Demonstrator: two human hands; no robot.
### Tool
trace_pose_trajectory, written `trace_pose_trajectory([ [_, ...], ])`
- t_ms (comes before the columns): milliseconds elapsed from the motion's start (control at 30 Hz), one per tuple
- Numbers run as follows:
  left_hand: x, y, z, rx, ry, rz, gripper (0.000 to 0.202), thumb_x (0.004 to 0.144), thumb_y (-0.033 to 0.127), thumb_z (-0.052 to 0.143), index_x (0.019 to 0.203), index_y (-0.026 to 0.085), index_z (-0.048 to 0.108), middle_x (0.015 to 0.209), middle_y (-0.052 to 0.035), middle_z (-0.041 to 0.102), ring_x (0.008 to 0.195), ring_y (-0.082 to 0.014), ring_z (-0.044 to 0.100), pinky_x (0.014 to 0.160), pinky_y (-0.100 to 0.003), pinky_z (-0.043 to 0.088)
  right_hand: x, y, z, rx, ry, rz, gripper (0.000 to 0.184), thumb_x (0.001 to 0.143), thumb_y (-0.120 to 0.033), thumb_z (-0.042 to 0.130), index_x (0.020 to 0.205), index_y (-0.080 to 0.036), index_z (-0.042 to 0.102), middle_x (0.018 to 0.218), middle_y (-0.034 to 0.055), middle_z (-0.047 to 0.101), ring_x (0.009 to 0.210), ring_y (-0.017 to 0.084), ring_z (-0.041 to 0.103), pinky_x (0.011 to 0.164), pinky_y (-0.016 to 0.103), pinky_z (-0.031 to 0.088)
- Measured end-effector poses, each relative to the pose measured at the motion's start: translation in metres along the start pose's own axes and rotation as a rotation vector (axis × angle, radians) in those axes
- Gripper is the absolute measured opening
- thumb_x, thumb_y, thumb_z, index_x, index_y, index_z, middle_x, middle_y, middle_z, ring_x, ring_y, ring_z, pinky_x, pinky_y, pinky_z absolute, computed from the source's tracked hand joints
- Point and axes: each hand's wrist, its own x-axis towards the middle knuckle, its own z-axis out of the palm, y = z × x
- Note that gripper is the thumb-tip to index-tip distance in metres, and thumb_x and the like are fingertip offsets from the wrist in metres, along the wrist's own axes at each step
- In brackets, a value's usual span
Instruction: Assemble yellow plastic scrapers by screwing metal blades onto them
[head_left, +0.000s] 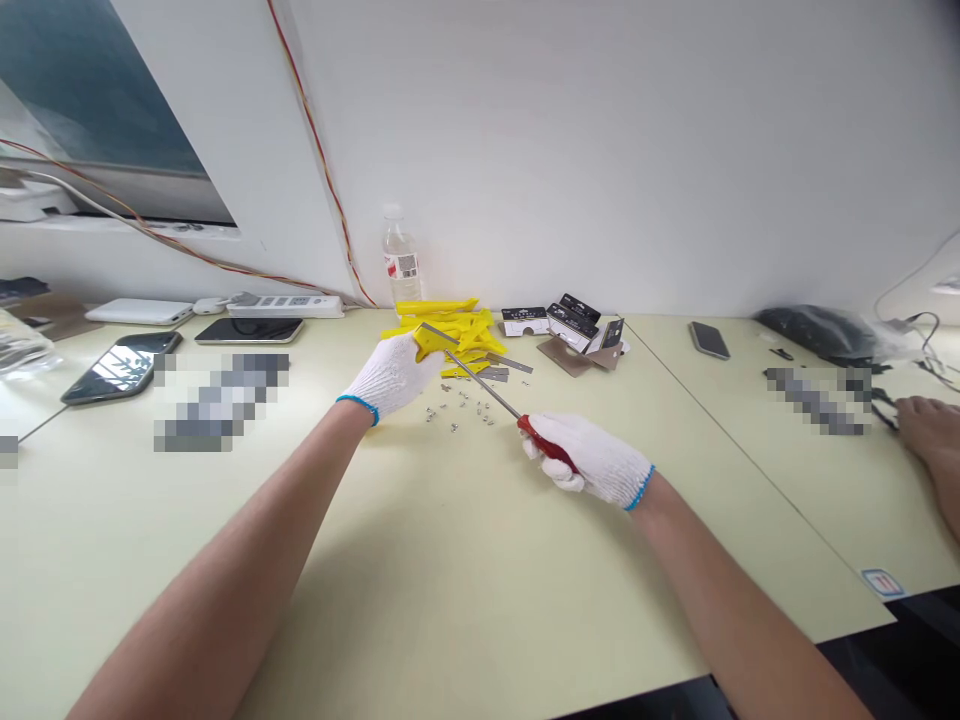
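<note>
My left hand (394,375), in a white knit glove with a blue cuff, grips a yellow plastic scraper (430,340) with a metal blade edge. My gloved right hand (596,458) is closed around the red handle of a screwdriver (546,443). Its long shaft points up and left, with the tip at the scraper; whether it sits in a screw is too small to tell. Behind my left hand lies a pile of yellow plastic parts (472,328). Flat metal blades (510,363) rest beside the pile. Several small screws (454,427) are scattered on the table between my hands.
Black and white card packaging (574,325) lies right of the pile. A water bottle (400,262) stands against the wall. Phones (249,330), a power strip (285,305) and a white power bank (140,311) are at left. Another person's hand (930,430) rests at far right.
</note>
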Motion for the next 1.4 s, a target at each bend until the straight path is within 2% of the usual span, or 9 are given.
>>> trace_pose_trajectory([
  [233,0.003,-0.002,-0.001,0.022,0.014,0.006,0.029,0.091,0.044,0.054,0.073,0.021,0.056,0.071,-0.0067,0.063,0.066,-0.0199,0.057,0.065,-0.031,0.044,-0.018,-0.004,-0.009,0.083,0.098,-0.109,0.055,0.110,-0.059,0.028,0.094,-0.021,0.065,0.077,0.0084,0.066,0.073,0.004,0.067,0.046,-0.004,0.029],
  [367,0.003,0.000,-0.004,0.004,0.032,0.002,0.030,0.091,0.045,0.055,0.076,0.020,0.060,0.073,-0.0067,0.065,0.066,-0.0192,0.057,0.066,-0.030,0.045,-0.047,-0.012,-0.038,0.145,0.179,-0.188,0.064,0.112,-0.055,0.016,0.094,-0.022,0.067,0.077,0.0100,0.066,0.075,0.003,0.068,0.049,-0.007,0.032],
  [467,0.002,0.002,-0.004,0.007,0.041,0.012,0.028,0.091,0.042,0.055,0.079,0.019,0.063,0.073,-0.0067,0.066,0.066,-0.0191,0.057,0.065,-0.030,0.045,-0.082,-0.022,-0.095,0.189,0.234,-0.259,0.070,0.114,-0.047,0.007,0.092,-0.021,0.069,0.075,0.0112,0.065,0.073,0.000,0.067,0.052,-0.009,0.033],
  [700,0.002,0.001,0.002,-0.039,0.130,0.046,0.029,0.091,0.043,0.056,0.093,0.019,0.072,0.085,-0.0092,0.073,0.077,-0.0243,0.064,0.076,-0.033,0.050,-0.185,-0.012,-0.310,0.127,0.354,-0.455,0.078,0.106,-0.006,-0.008,0.066,-0.011,0.058,0.054,0.0098,0.052,0.055,-0.013,0.054,0.056,-0.018,0.014],
  [800,0.002,0.000,0.004,-0.087,0.181,0.094,0.029,0.092,0.039,0.055,0.106,0.021,0.073,0.097,-0.0089,0.076,0.089,-0.0259,0.067,0.081,-0.033,0.050,-0.208,0.000,-0.348,-0.053,0.363,-0.463,0.065,0.109,-0.004,0.010,0.063,-0.008,0.056,0.047,0.0087,0.044,0.050,-0.013,0.050,0.055,-0.017,0.007],
  [967,0.001,0.000,-0.004,-0.150,0.147,0.058,0.028,0.090,0.043,0.058,0.094,0.018,0.071,0.090,-0.0059,0.074,0.080,-0.0204,0.063,0.076,-0.029,0.048,-0.198,-0.023,-0.307,-0.324,0.237,-0.525,0.056,0.110,-0.025,0.047,0.056,-0.010,0.052,0.039,0.0079,0.025,0.041,-0.007,0.041,0.046,-0.007,0.004],
  [1133,-0.004,0.005,-0.012,-0.162,0.040,-0.057,0.039,0.088,0.052,0.059,0.067,0.019,0.058,0.063,-0.0018,0.059,0.058,-0.0151,0.049,0.056,-0.030,0.037,-0.141,-0.041,-0.195,-0.424,0.375,-0.295,0.076,0.113,-0.056,0.013,0.089,-0.014,0.071,0.071,0.0213,0.058,0.070,0.009,0.068,0.048,0.005,0.029],
  [1267,-0.003,0.002,-0.010,-0.132,0.043,-0.059,0.041,0.087,0.052,0.059,0.063,0.020,0.053,0.058,-0.0019,0.055,0.056,-0.0153,0.047,0.054,-0.030,0.036,-0.080,-0.023,-0.101,-0.564,0.421,-0.219,0.066,0.113,-0.056,0.019,0.106,-0.015,0.072,0.094,0.0226,0.063,0.094,0.017,0.070,0.059,0.016,0.046],
  [1400,0.002,-0.005,-0.002,-0.072,0.090,-0.024,0.036,0.088,0.049,0.059,0.066,0.020,0.056,0.060,-0.0035,0.058,0.058,-0.0173,0.051,0.058,-0.031,0.041,-0.034,-0.002,-0.037,-0.637,0.434,-0.199,0.050,0.111,-0.051,0.034,0.114,-0.016,0.070,0.109,0.0211,0.063,0.109,0.021,0.067,0.070,0.024,0.054],
])
